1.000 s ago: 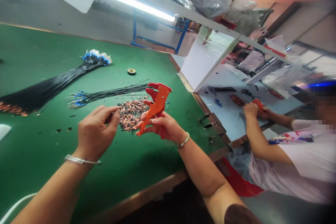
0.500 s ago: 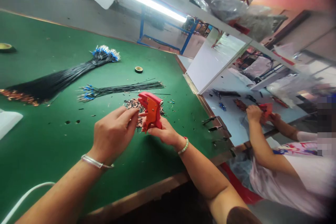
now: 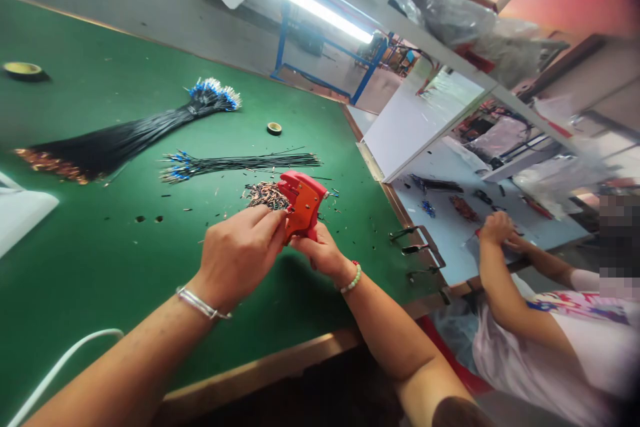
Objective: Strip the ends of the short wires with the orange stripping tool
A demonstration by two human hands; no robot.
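Note:
My right hand (image 3: 320, 253) is shut around the grip of an orange-red automatic wire stripper (image 3: 303, 204), whose jaw faces my left hand. My left hand (image 3: 240, 257) has its fingertips pinched together against that jaw, and any wire between them is hidden or too thin to see. Just behind the tool lies a heap of short copper-ended wire pieces (image 3: 265, 195). Beyond it are a small bundle of black wires with blue terminals (image 3: 235, 163) and a much larger bundle (image 3: 120, 140).
Two tape rolls (image 3: 274, 129) lie on the green work table (image 3: 100, 267), with scraps scattered near my hands. Metal clips (image 3: 413, 241) sit at its right edge. A co-worker's hands (image 3: 500, 230) work at a white table (image 3: 440, 227) to the right. A white cable (image 3: 65, 367) crosses the lower left.
My left hand has closed in on the stripper, and its fingertips now reach the jaw. The stripper has turned in my right hand. The view has drifted, shifting the table to the left and up.

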